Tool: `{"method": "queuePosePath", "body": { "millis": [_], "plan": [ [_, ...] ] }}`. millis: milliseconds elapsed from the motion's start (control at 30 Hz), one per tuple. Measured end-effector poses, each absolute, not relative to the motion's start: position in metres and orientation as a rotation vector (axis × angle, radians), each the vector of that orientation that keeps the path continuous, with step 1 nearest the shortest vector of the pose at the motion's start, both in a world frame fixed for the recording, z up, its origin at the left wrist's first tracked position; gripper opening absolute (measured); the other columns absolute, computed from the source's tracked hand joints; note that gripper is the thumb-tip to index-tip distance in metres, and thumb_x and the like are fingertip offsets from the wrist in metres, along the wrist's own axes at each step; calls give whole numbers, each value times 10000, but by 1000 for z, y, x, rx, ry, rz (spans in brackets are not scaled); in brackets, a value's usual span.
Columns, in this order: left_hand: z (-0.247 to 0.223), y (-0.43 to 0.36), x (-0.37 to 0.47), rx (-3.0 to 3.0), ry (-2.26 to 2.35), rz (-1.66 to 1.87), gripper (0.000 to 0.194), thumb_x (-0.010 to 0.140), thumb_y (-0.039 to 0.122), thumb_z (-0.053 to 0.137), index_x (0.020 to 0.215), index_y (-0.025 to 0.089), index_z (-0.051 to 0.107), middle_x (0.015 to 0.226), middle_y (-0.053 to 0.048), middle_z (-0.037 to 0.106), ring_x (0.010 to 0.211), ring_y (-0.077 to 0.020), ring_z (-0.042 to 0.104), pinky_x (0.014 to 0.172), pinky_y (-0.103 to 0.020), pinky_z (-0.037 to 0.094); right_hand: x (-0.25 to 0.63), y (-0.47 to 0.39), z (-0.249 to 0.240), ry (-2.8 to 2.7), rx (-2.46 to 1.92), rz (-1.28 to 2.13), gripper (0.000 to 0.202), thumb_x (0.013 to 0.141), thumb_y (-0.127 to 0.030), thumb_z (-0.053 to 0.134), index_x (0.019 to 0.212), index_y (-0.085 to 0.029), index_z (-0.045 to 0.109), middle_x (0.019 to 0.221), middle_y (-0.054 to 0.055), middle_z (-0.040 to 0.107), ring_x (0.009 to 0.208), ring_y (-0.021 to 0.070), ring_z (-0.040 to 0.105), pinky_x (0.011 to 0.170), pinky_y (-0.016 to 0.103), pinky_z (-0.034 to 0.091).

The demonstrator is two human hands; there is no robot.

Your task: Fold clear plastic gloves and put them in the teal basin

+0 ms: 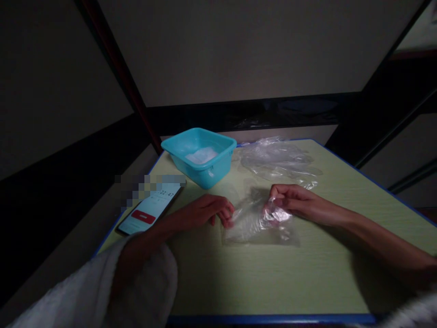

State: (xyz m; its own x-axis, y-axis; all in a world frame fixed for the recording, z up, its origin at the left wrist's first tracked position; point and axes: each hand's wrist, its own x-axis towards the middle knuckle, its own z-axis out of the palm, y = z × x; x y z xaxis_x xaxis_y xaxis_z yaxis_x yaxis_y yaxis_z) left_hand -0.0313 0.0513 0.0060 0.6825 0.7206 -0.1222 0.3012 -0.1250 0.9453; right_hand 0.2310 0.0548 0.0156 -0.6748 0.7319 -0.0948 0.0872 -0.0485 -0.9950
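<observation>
In the head view a crumpled clear plastic glove [246, 225], thin and see-through, is spread just over the table between my hands; its straight lower edge faces me. My right hand [290, 199] is closed on its right part, thumb and fingers pinching the bunched film. Curled fingers of my left hand [215, 210] grip the left edge of the same film, though the fingertips are partly hard to make out. Behind it, at the back right, lies a loose pile of clear plastic gloves [276, 157] with finger shapes showing.
A turquoise plastic basket [215, 169] with something white [202, 155] inside stands at the back left. A phone [150, 209] with a lit screen lies beside my left forearm. The pale table [273, 282] has a blue edge; a wall panel [239, 54] rises behind it.
</observation>
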Motion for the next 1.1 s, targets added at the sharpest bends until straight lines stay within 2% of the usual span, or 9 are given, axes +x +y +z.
{"method": "queuePosePath", "body": {
  "millis": [167, 333, 433, 500, 600, 667, 767, 1000, 1100],
  "plan": [
    [7, 48, -28, 1611, 837, 507, 454, 864, 550, 371, 987, 134, 505, 739, -85, 682, 663, -165, 632, 504, -223, 359, 230, 61, 11, -1629, -1066, 1660, 294, 720, -394, 671, 705, -162, 491, 718, 24, 654, 530, 76, 522, 459, 194, 355],
    [8, 48, -26, 1538, 829, 520, 542, 792, 641, 427, 1010, 147, 467, 734, -75, 675, 622, -164, 632, 480, -222, 349, 228, 62, 12, -1429, -1165, 1697, 365, 631, -426, 735, 723, -180, 481, 678, 1, 654, 504, 108, 599, 454, 212, 456],
    [9, 48, -25, 1531, 841, 512, 533, 783, 628, 454, 1011, 146, 465, 740, -75, 677, 615, -155, 626, 468, -212, 340, 228, 62, 12, -1361, -1189, 1693, 351, 645, -385, 736, 750, -190, 464, 657, -9, 662, 484, 117, 625, 436, 202, 479],
    [8, 48, -24, 1523, 853, 499, 470, 782, 555, 517, 1012, 148, 463, 730, -60, 677, 607, -145, 619, 472, -206, 344, 227, 63, 12, -1334, -1215, 1680, 304, 688, -328, 710, 759, -195, 447, 635, -2, 670, 482, 119, 632, 430, 191, 482],
    [5, 47, -23, 1480, 849, 514, 404, 713, 332, 658, 1012, 161, 448, 674, -1, 661, 590, -123, 605, 550, -217, 408, 225, 65, 10, -1301, -1271, 1645, 219, 761, -259, 637, 767, -200, 425, 597, 4, 672, 463, 117, 629, 427, 184, 485],
    [3, 46, -21, 1455, 851, 550, 417, 665, 208, 674, 1009, 167, 442, 637, 29, 646, 582, -116, 599, 597, -234, 436, 224, 66, 9, -1284, -1302, 1618, 185, 796, -246, 593, 775, -206, 414, 570, -2, 664, 454, 116, 624, 431, 185, 487],
    [1, 44, -18, 1458, 902, 604, 405, 656, 137, 631, 1016, 165, 447, 591, 44, 628, 554, -112, 590, 574, -222, 429, 226, 66, 13, -1304, -1346, 1576, 167, 818, -264, 568, 852, -212, 413, 565, -10, 657, 472, 124, 629, 453, 202, 497],
    [1, 42, -13, 1427, 983, 634, 403, 633, 124, 595, 1001, 163, 437, 557, 59, 595, 513, -117, 587, 539, -225, 444, 246, 58, 35, -1611, -1355, 1645, 649, 694, -260, 690, 1211, -189, 304, 665, -22, 637, 554, 122, 619, 513, 232, 494],
    [1, 42, -13, 1440, 984, 640, 398, 634, 129, 588, 998, 164, 432, 559, 67, 580, 505, -110, 584, 533, -218, 445, 252, 58, 35, -1763, -1269, 1693, 676, 662, -230, 701, 1211, -194, 308, 679, -37, 597, 585, 125, 610, 467, 219, 452]
  ]
}}
